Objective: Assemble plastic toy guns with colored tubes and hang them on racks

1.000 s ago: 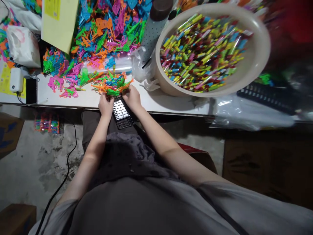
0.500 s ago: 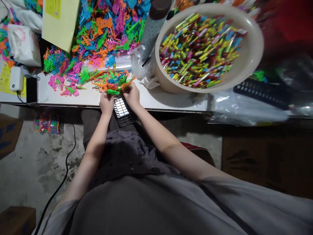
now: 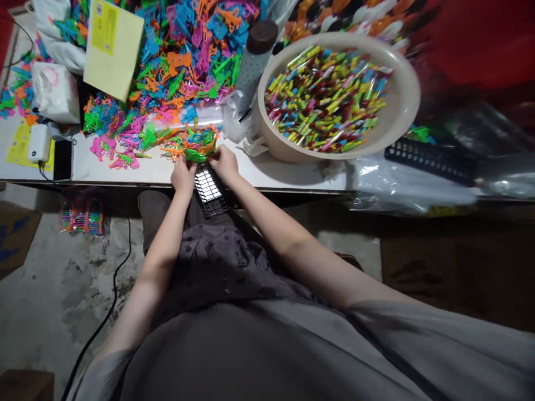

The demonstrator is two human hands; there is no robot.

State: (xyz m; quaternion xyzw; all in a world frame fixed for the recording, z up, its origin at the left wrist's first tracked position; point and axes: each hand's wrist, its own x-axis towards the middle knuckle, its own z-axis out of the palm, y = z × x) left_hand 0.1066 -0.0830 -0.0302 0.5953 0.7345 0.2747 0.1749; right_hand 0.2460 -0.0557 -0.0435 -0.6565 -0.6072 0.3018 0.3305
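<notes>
A black grid rack (image 3: 210,192) tilts over the table's front edge, above my lap, its upper end between my hands. My left hand (image 3: 183,177) is closed at the rack's upper left, fingertips against a green plastic piece (image 3: 195,155). On the other side my right hand (image 3: 226,166) has its thumb and fingers pinched at the rack's upper right; what they grip is hidden. Small plastic toy pieces (image 3: 203,137) in green, orange and blue bunch up just beyond the fingertips. Pink pieces (image 3: 125,160) lie loose to the left.
A big beige tub (image 3: 399,125) of wrapped, multicoloured sticks stands right of my hands. Behind are a heap of plastic pieces (image 3: 178,67), a dotted bottle (image 3: 252,67) and a yellow box (image 3: 117,58). A phone (image 3: 63,160) lies left; plastic bags (image 3: 376,181) and a black strip (image 3: 428,161) lie right.
My head view has shifted, so the tub and table items sit differently. An orange piece that stuck out beside my right fingers no longer does; both hands stay at the rack's upper end.
</notes>
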